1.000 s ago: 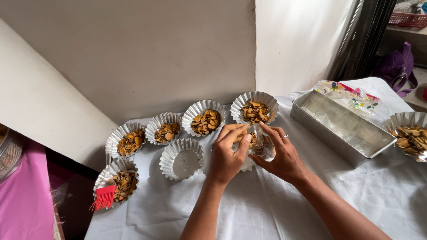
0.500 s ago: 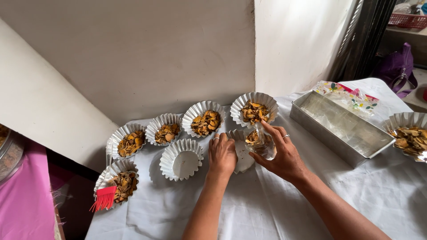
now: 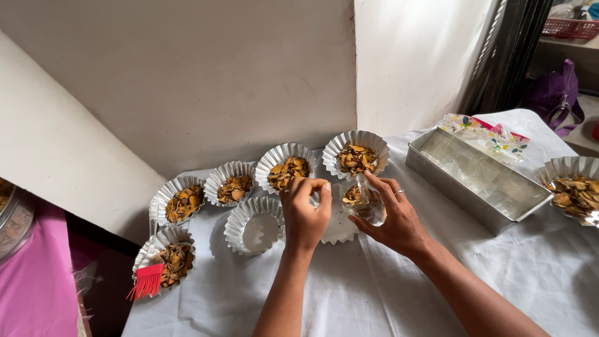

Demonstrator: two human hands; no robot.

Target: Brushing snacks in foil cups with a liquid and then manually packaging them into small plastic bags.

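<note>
Fingers of the right hand (image 3: pixel 393 218) clasp a small clear cup (image 3: pixel 362 203) of brown flakes at centre frame, while the left hand (image 3: pixel 304 212) bunches its fingertips (image 3: pixel 321 187) together just beside it; whether they pinch anything cannot be told. Below the cup sits a white fluted mould (image 3: pixel 337 226), partly hidden, with an empty fluted mould (image 3: pixel 254 224) to its left. Filled moulds (image 3: pixel 355 153) arc above; a rectangular metal tin (image 3: pixel 474 181) lies at right.
</note>
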